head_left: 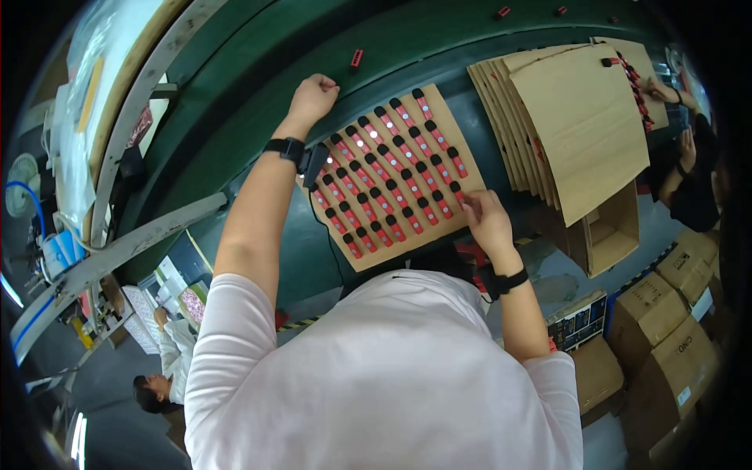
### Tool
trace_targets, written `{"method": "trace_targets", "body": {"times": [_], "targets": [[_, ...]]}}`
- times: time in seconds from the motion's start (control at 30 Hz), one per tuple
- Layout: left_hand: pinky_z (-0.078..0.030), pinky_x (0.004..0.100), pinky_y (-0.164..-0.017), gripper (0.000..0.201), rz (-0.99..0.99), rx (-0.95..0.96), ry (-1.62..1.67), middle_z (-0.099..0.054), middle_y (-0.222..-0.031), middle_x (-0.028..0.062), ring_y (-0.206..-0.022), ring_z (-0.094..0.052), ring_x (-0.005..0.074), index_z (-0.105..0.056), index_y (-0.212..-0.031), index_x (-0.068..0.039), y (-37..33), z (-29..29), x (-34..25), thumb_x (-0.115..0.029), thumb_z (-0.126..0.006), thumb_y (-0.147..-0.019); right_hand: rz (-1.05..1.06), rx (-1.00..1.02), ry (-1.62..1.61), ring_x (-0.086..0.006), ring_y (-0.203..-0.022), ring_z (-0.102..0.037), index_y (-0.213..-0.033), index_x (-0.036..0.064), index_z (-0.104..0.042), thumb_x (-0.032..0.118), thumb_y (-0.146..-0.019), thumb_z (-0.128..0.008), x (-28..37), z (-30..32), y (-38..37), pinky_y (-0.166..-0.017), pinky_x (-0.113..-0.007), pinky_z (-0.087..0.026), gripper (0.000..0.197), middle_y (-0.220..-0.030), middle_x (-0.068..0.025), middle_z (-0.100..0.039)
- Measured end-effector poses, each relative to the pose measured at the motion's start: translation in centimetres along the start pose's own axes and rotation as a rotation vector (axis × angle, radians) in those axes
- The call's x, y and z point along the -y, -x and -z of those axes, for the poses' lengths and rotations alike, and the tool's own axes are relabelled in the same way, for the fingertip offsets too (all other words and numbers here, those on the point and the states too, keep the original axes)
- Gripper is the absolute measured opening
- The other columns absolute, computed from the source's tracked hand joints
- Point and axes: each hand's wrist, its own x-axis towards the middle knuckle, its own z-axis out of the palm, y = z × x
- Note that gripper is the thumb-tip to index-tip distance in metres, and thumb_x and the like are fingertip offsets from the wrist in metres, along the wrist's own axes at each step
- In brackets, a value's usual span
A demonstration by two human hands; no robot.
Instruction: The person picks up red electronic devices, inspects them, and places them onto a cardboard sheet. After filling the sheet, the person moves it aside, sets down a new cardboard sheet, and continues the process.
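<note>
seen from above, the right hand (484, 219) pinches a red piece at the cardboard sheet (394, 168) edge, the left hand (313, 95) fisted, its contents hidden; a nudge could likely scatter the rows.

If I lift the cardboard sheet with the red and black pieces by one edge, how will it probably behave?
The cardboard sheet looks thin and flat, so it would probably bend or sag under its rows of small red and black pieces. The pieces seem to lie loose, so they may slide off when tilted. Supporting it from two sides seems safer.
</note>
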Motion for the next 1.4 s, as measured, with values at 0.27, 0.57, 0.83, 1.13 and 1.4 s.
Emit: {"method": "trace_targets", "body": {"times": [0.27,0.57,0.83,1.13,1.4], "targets": [[-0.051,0.0403,-0.082,0.035,0.126,-0.026,-0.242,-0.069,-0.095,0.0174,-0.094,-0.066,0.0331,-0.065,-0.101,-0.002,-5.2,-3.7,0.6,-0.031,-0.067,-0.081,-0.101,0.034,-0.079,-0.0282,-0.070,-0.062,-0.093,0.0037,-0.062,0.006,-0.083,-0.065,0.2,1.2,0.1,-0.063,-0.036,-0.050,0.011,-0.085,-0.0118,-0.060],[-0.052,0.0348,-0.077,0.032,0.141,-0.094,-0.079,-0.069,-0.087,0.0136,-0.083,-0.067,0.0274,-0.065,-0.100,-0.002,-3.0,-2.2,0.8,-0.028,-0.068,-0.081,0.119,-0.010,-0.108,-0.0261,-0.068,-0.061,-0.094,0.0025,-0.062,0.000,-0.082,-0.064,2.7,1.6,-0.2,-0.062,-0.034,-0.050,0.013,-0.084,-0.0126,-0.060],[-0.049,0.0238,-0.070,0.016,-0.225,-0.030,0.645,-0.062,-0.081,-0.0025,-0.074,-0.057,0.0045,-0.066,-0.098,-0.002,15.1,5.8,-7.9,-0.005,-0.069,-0.083,0.332,-0.120,-0.360,-0.0211,-0.078,-0.058,-0.104,0.0016,-0.061,-0.004,-0.081,-0.064,14.0,3.1,-2.3,-0.072,-0.030,-0.048,0.024,-0.090,-0.0101,-0.060],[-0.046,0.0315,-0.087,0.022,-0.477,-0.047,0.685,-0.063,-0.098,0.0114,-0.095,-0.059,0.0200,-0.062,-0.100,0.003,30.9,11.8,-8.7,0.006,-0.066,-0.079,0.681,0.076,-0.489,-0.0194,-0.090,-0.060,-0.110,0.0011,-0.060,-0.001,-0.077,-0.072,24.2,1.1,2.3,-0.082,-0.030,-0.048,0.036,-0.104,-0.0117,-0.062],[-0.045,0.0315,-0.088,0.024,-0.478,-0.056,0.773,-0.062,-0.102,0.0126,-0.097,-0.058,0.0202,-0.061,-0.101,0.003,35.9,12.9,-7.2,0.005,-0.066,-0.078,0.726,0.068,-0.467,-0.0216,-0.084,-0.063,-0.103,0.0012,-0.062,-0.002,-0.074,-0.074,26.5,-0.1,6.6,-0.075,-0.030,-0.050,0.032,-0.096,-0.0111,-0.066]]}}
